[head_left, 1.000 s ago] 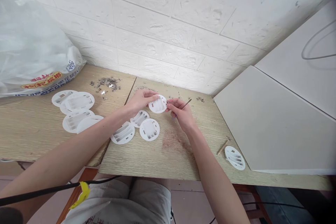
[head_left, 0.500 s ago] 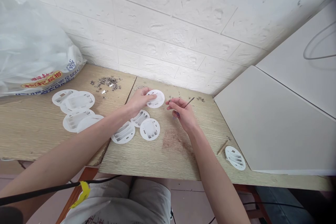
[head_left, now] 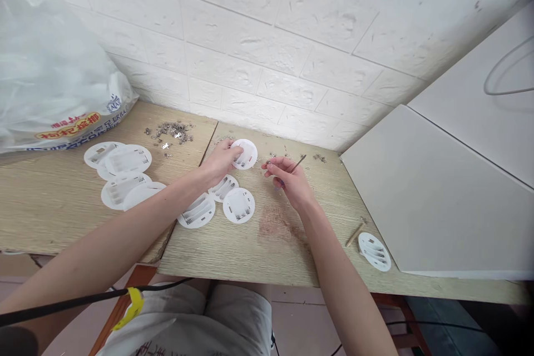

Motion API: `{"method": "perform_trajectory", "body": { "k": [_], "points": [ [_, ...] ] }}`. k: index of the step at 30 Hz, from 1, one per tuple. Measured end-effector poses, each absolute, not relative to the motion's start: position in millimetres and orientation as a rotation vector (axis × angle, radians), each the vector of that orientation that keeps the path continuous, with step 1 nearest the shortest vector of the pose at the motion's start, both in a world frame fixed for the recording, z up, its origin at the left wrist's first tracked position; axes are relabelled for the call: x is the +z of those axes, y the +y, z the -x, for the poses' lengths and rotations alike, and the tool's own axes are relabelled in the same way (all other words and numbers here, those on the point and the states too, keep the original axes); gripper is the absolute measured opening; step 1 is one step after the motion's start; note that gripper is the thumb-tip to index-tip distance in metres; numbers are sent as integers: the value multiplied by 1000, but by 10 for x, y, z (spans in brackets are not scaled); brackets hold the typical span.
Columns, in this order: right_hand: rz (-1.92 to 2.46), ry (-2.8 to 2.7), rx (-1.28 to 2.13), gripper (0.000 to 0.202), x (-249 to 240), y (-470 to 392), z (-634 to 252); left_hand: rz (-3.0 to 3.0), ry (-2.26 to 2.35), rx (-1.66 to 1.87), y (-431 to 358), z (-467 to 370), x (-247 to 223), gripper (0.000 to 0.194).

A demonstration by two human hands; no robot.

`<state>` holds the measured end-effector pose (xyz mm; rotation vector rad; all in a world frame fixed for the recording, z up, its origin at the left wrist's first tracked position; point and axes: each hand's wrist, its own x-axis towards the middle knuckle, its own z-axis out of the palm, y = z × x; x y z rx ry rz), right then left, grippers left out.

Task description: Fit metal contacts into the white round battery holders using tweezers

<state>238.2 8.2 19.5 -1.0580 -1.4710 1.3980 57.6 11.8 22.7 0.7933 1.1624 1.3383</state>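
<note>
My left hand (head_left: 222, 161) grips a round white plastic battery holder (head_left: 246, 154) by its left edge, thumb on its face. To the right of it, my right hand (head_left: 290, 175) is closed, with a thin dark metal rod (head_left: 299, 163) sticking out between the fingers. Its fingertips pinch a small metal piece (head_left: 267, 163), too small to make out well. Below my left hand, similar holders lie on the table, one of them (head_left: 238, 206) showing its slots and metal contacts.
More white holders (head_left: 125, 160) overlap at the left, below a heap of small metal contacts (head_left: 173, 131). A full plastic bag (head_left: 62, 78) stands far left. A wooden stick (head_left: 356, 233) and another holder (head_left: 374, 252) lie at right, near a white panel (head_left: 438, 194). A brick-patterned wall closes the back.
My left hand has shifted the held battery holder slightly left and up, and the holder has turned a little. My right hand stays nearly in place.
</note>
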Motion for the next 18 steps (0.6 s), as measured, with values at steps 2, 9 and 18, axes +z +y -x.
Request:
{"method": "perform_trajectory", "body": {
  "k": [2, 9, 18],
  "points": [
    [1099, -1519, 1330, 22, 172, 97, -2381, -757, 1143, 1354, 119, -578, 241, 13],
    [1184, -1797, 1121, 19, 237, 53, -2391, -783, 1194, 1410, 142, -529, 246, 13],
    [1249, -1936, 1398, 16, 355, -119, -2344, -958, 1328, 1408, 79, -453, 302, 20]
  ]
}}
